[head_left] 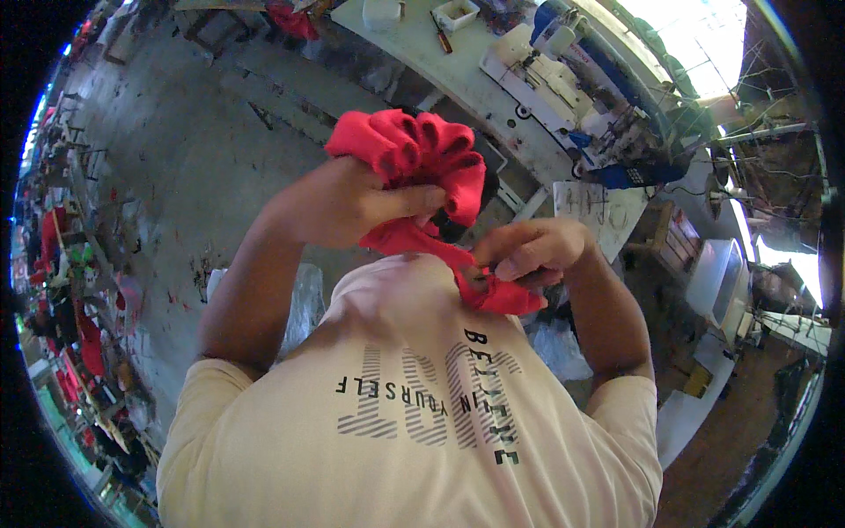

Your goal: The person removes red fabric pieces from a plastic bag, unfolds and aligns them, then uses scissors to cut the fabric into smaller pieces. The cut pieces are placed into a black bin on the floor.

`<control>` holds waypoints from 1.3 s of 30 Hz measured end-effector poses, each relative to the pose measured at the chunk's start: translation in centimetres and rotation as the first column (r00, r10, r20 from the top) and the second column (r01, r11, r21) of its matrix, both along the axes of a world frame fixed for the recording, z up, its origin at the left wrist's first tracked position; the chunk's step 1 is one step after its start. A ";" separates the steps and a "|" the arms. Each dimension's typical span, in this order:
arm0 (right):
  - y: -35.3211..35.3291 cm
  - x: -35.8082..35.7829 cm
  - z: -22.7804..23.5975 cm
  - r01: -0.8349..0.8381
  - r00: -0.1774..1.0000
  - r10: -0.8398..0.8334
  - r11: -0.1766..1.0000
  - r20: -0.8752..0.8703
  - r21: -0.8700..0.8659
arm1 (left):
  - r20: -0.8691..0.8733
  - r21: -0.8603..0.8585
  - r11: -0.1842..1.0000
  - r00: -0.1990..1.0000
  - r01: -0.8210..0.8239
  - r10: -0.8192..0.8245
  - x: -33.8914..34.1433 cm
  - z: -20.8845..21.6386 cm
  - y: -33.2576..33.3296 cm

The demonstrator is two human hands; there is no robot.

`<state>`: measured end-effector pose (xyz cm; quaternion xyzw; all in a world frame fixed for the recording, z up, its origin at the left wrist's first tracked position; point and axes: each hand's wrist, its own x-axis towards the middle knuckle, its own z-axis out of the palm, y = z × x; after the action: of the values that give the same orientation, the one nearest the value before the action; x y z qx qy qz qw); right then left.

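One red cloth (405, 145), held just ahead of the shirt (396, 308).
Left hand (348, 202) has its fingers closed round the looped bunch, apparently keeping the folds together; right hand (541, 251) has its fingers pinched narrow on the trailing part, seemingly to steady it. Worktop (400, 40) with sewing machine (550, 88) stands ahead, right.

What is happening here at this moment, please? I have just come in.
A person is handling red cloth with both hands, in front of the chest. The left hand grips a bunch of it gathered in loose folds. The right hand pinches a narrower red part lower down, near the shirt. A sewing machine stands on a pale table ahead and to the right; neither hand touches it.
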<state>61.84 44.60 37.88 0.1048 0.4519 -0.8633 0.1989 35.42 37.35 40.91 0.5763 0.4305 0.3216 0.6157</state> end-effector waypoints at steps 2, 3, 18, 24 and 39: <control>-1.1 0.1 -0.1 0.047 0.996 -0.050 0.998 -0.074 -0.040 | 0.020 0.011 0.999 0.999 -0.042 0.042 -0.8 0.0 0.1; -1.7 0.3 -0.3 0.092 0.990 -0.096 0.995 -0.107 -0.042 | 0.029 0.016 0.998 0.998 -0.064 0.063 -1.0 -0.1 0.1; -5.7 3.5 1.6 0.620 0.762 -0.644 0.755 0.064 0.214 | -0.523 -0.466 0.885 0.805 0.007 -0.282 0.3 -5.1 -0.5; -7.6 3.8 -2.1 0.585 0.800 -0.591 0.807 0.108 0.079 | -0.916 -0.401 0.915 -0.055 0.045 -0.398 -5.0 -11.9 -0.3; -9.8 5.3 -7.0 0.614 0.763 -0.631 0.776 0.140 0.146 | -0.439 -0.435 0.859 0.897 -0.268 0.058 -4.9 -10.3 -1.6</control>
<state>67.17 34.85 30.84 0.3356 0.4106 -0.8454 -0.0637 30.56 35.71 30.59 0.4184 0.6651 0.1269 0.6054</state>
